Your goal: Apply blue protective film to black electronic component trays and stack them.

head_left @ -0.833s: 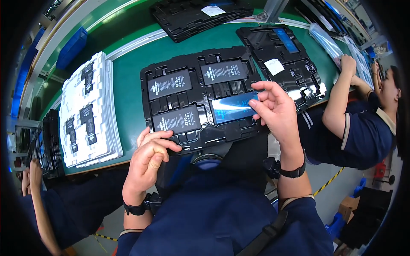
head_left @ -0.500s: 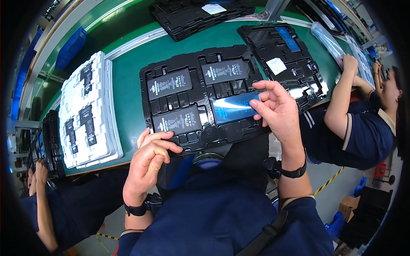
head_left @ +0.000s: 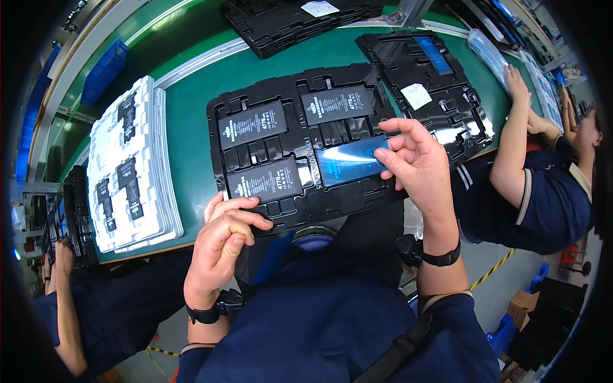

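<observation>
The hand of the co-worker (head_left: 518, 83) on the right has shifted and straightened its fingers since the earlier frames, next to a clear-wrapped bundle (head_left: 488, 50) at the worktop's (head_left: 195, 153) right end, while the person's own hands have barely moved. The right hand (head_left: 412, 159) is pinched on the right end of a blue-faced battery (head_left: 348, 165), thumb on top, at the near right pocket of a black tray (head_left: 348, 203). That tray lies at the middle of the worktop's near edge, and its other three large pockets each hold a dark battery (head_left: 265, 180). The left hand (head_left: 223, 239) is loosely curled, fingertips at the tray's near left corner; whether it grips the rim, I cannot tell. Toward the worktop's left end, a stack of white trays (head_left: 108, 140) carries dark parts (head_left: 129, 185) in its top layer. Toward the right end, another black tray (head_left: 399, 60) holds a blue strip (head_left: 433, 55) and a white paper slip (head_left: 416, 96). Stacked black trays (head_left: 281, 29) sit along the far edge, topped by another slip (head_left: 319, 8).
</observation>
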